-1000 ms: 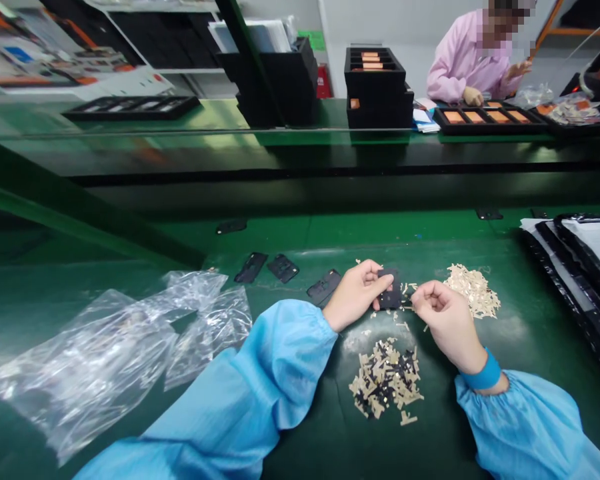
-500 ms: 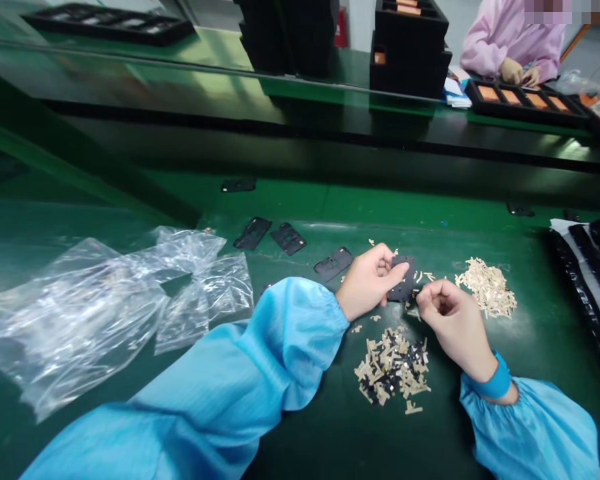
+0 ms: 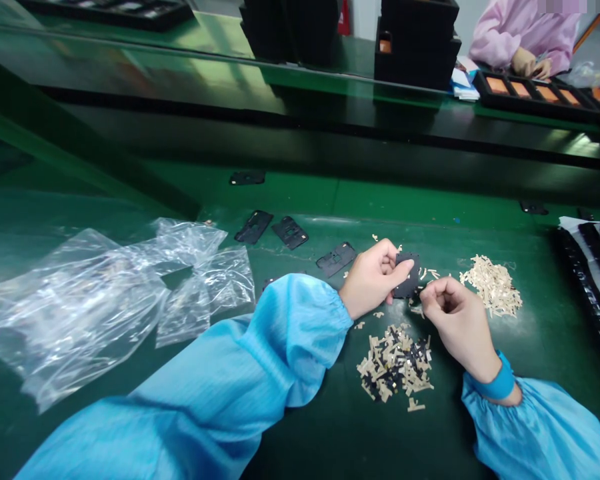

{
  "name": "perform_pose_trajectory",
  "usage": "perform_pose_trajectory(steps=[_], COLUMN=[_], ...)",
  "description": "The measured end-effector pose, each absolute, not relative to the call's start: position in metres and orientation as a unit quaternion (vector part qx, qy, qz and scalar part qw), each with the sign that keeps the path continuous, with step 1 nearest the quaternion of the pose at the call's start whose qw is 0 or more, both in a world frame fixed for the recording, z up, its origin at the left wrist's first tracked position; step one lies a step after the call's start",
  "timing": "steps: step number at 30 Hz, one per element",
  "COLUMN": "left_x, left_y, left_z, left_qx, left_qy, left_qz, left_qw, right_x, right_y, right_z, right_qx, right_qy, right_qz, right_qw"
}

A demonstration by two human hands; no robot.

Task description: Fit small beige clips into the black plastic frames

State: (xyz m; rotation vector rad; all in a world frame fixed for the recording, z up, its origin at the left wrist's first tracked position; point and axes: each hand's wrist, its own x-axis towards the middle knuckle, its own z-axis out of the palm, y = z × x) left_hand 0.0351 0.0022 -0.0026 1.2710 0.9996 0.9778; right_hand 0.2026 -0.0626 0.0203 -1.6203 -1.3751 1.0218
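My left hand [image 3: 375,277] grips a thin black plastic plate [image 3: 407,277] with small holes, thumb on its face. Close to the plate's right edge, my right hand [image 3: 450,310] has thumb and forefinger pinched together; whatever lies between the fingertips is too small to make out. Below both hands is a pile of small beige and black parts [image 3: 395,363]. A second pile, of pale beige pieces [image 3: 493,285], lies beyond my right hand. Similar black plates rest to the left, among them one plate [image 3: 336,259] beside my left wrist.
Clear plastic bags [image 3: 90,307] spread over the left of the green table [image 3: 320,440]. Black strips in wrapping [image 3: 593,280] stand at the right edge. Behind a ledge are stacked black trays [image 3: 417,57] and a co-worker in a pink sleeve [image 3: 500,33] over a tray [image 3: 535,93].
The view has shifted slightly, so most things sit a little further right and higher. Both hands keep nearly the same pose at the black plate.
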Motion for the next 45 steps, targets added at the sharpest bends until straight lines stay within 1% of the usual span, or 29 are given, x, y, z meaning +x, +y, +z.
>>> perform_pose_trajectory(steps=[15, 22, 32, 45], left_x=[0.0359, 0.0355, 0.0353, 0.0363], left_y=[0.0025, 0.0025, 0.0022, 0.0014], left_z=[-0.0037, -0.0044, -0.0048, -0.0051], left_qx=[0.543, 0.543, 0.539, 0.558], left_qy=[0.416, 0.42, 0.42, 0.423], left_qz=[0.43, 0.434, 0.437, 0.431], left_qw=[0.59, 0.583, 0.586, 0.57], right_x=[0.2021, 0.2039, 0.2018, 0.2015], right_y=[-0.0611, -0.0617, -0.0618, -0.0608], right_z=[0.024, 0.0228, 0.0225, 0.0259], right_qx=[-0.63, -0.636, -0.651, -0.642], right_qy=[-0.526, -0.523, -0.53, -0.528], right_qz=[0.428, 0.411, 0.391, 0.42], right_qw=[0.377, 0.392, 0.378, 0.365])
